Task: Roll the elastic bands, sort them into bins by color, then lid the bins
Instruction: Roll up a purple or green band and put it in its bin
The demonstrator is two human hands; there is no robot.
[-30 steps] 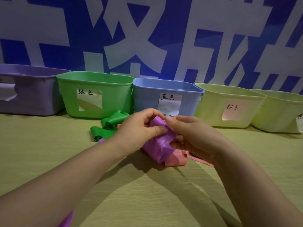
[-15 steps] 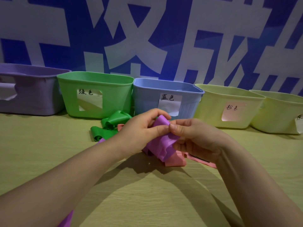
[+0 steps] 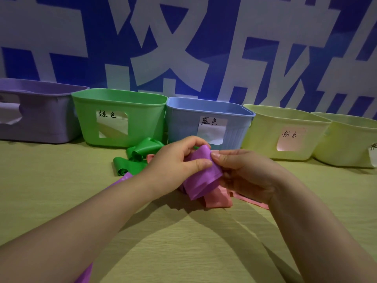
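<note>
Both hands pinch the purple band (image 3: pixel 202 172) just above the tabletop (image 3: pixel 61 190): left hand (image 3: pixel 175 166) thumb on top, right hand (image 3: pixel 244 172) at the edge, probably to start rolling. The purple bin (image 3: pixel 40 111) waits far left.

Both hands, left (image 3: pixel 175 166) and right (image 3: pixel 244 172), pinch a purple band (image 3: pixel 202 176) above pink (image 3: pixel 218 199) and green (image 3: pixel 138 156) bands before five bins.

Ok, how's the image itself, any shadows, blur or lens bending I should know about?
Head view: dim, bluish light; soft dark shadows lie on the table under both forearms; the wide lens skews the frame edges, so the far-right yellow bin leans; the purple band in the left hand and right hand looks sharp.
</note>
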